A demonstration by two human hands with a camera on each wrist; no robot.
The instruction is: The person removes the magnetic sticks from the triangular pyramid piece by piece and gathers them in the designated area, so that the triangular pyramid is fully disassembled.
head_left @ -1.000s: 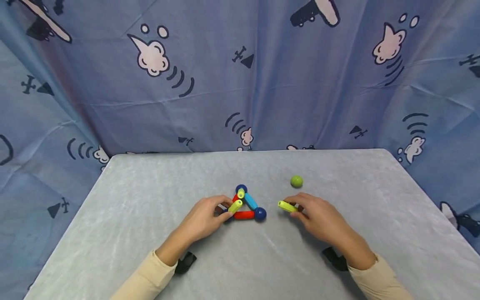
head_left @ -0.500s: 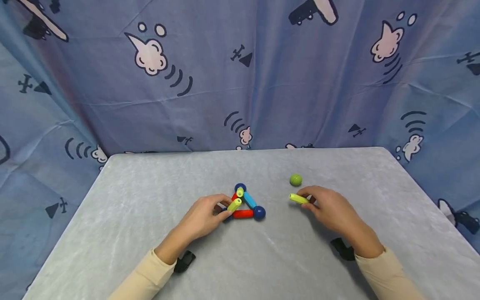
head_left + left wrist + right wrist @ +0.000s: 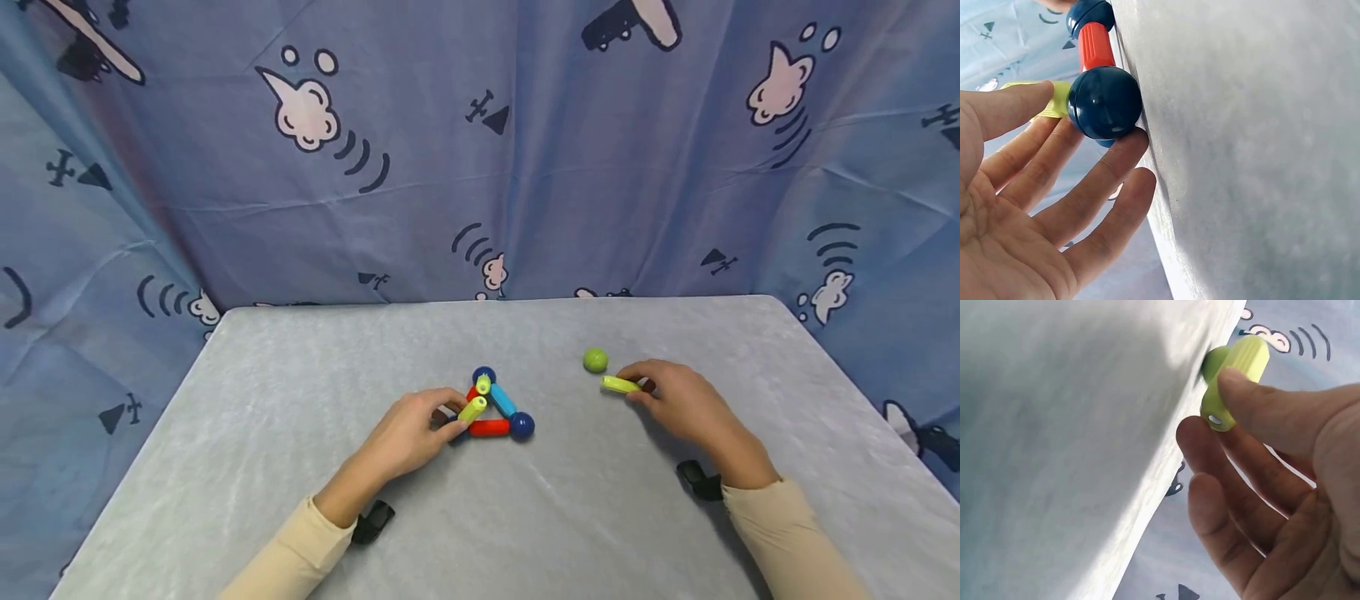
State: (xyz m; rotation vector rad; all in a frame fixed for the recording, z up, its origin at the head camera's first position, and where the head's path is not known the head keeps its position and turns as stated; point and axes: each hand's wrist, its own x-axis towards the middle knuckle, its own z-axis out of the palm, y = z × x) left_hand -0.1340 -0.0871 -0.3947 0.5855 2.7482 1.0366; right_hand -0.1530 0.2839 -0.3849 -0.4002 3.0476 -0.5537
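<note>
We see two narrow grips, both on rods. The left hand [image 3: 411,433] pinches the left lime rod [image 3: 472,410] between thumb and fingers; the rod leans up off the near-left blue ball [image 3: 1107,103], with a fingertip against that ball. This ball is one corner of the triangle of red and light blue rods, which lies on the grey table [image 3: 300,358] left of the right hand [image 3: 678,400]. The right hand pinches the right lime rod [image 3: 621,384] near one end, its free end just beside the loose green ball [image 3: 596,360]; touching or not, we can't tell. Main risk, we'd say: the green ball rolls off toward the back edge if the rod nudges it off-centre, since nothing blocks it. The rod end shows a shiny spot, probably a magnet, so the ball might also snap on crooked. On the left, if the fingers let go, the leaning rod could swing down, as only the joint at the ball seems to back it up. A tug there might drag the triangle or pop the front red rod [image 3: 490,427] loose. The rear lime rod [image 3: 483,385], at the rear blue ball [image 3: 483,375], looks easy to knock too.
</note>
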